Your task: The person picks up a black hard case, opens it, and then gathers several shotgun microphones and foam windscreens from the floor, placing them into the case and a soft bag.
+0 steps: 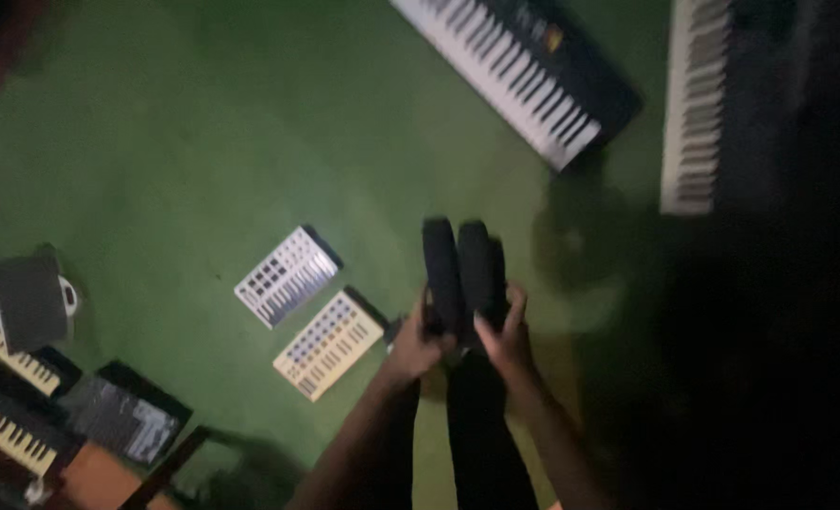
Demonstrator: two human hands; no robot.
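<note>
Both my hands hold a dark, padded object point(462, 264) with two upright rounded parts, above a green floor. My left hand point(412, 348) grips its left lower side. My right hand point(505, 335) grips its right lower side, fingers wrapped over the edge. A dark strip hangs down from the object between my forearms. The picture is blurred, so I cannot tell what kind of object it is.
Two small pad-and-key controllers, one white point(286, 275) and one cream point(328, 344), lie on the green floor point(203, 142). A black keyboard point(524, 71) lies at the top, another keyboard point(695, 104) at the right. More keyboards point(4, 397) and a grey box point(25, 300) sit at left.
</note>
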